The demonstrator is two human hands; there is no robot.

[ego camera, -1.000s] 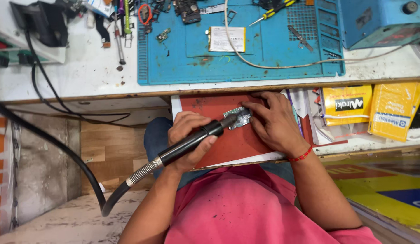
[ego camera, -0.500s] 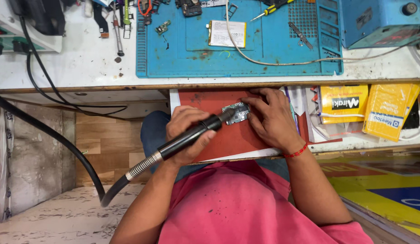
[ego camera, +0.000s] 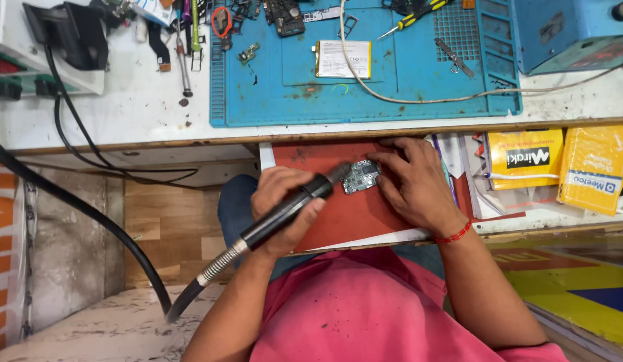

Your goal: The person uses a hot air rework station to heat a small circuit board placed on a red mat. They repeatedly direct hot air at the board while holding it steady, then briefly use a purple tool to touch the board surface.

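My left hand grips a black pen-shaped rotary handpiece with a flexible metal hose running down and left. Its tip points at a small green circuit board lying on a red board across my lap. My right hand presses fingers on the right side of the circuit board and holds it flat. A red thread band circles my right wrist.
A blue work mat on the white bench carries a flat battery, phone parts, a screwdriver and a white cable. A blue machine stands at the right. Yellow packets sit on a lower shelf. Black cables hang left.
The view has shifted a little. The handpiece tip has stayed at the circuit board; both hands keep their hold on the red board.
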